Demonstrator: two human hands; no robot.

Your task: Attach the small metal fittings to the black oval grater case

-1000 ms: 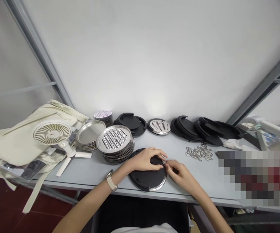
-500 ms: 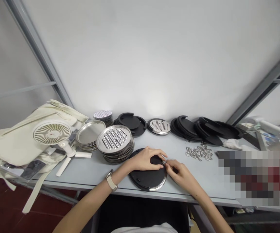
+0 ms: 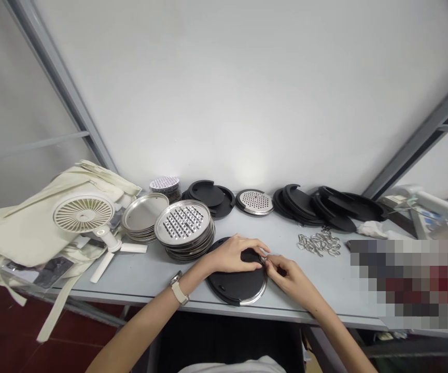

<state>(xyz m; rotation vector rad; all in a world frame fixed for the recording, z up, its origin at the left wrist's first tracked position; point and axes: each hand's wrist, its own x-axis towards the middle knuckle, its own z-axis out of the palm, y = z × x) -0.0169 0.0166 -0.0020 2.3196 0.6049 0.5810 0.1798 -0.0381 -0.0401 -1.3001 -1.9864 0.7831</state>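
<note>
My L hand point(image 3: 229, 255) lies curved over the upper edge of a black disc point(image 3: 236, 286), fingers closed down on it, palm not flat. Disc sits approx. flat on a grey table point(image 3: 146, 277), near the front edge, just right of a stack of steel graters point(image 3: 182, 224). Its lower edge shows a steel rim point(image 3: 256, 296). My R hand point(image 3: 286, 277) is at the disc's right edge, thumb and fingers pinched closed on a small metal clip point(image 3: 263, 258); the piece is mostly hidden, so exact type and seating can't be confirmed from this view. L fingertips are just beside it. Handling, est.: disc looks stiff and fairly light, w/ low risk of bending, but the rim is poss. slippery, so best hold is on the black face or by a firm edge grip, not the bare steel alone. Clip is tiny and easy to drop; keep a tight pinch. Other items obs.: more black rings point(image 3: 297, 208) behind, plain steel plates point(image 3: 144, 212) left of the graters, a pile of loose metal clips point(image 3: 319, 243) to the right, and a white desk fan point(image 3: 83, 213) on a cream cloth bag point(image 3: 25, 235).
</note>
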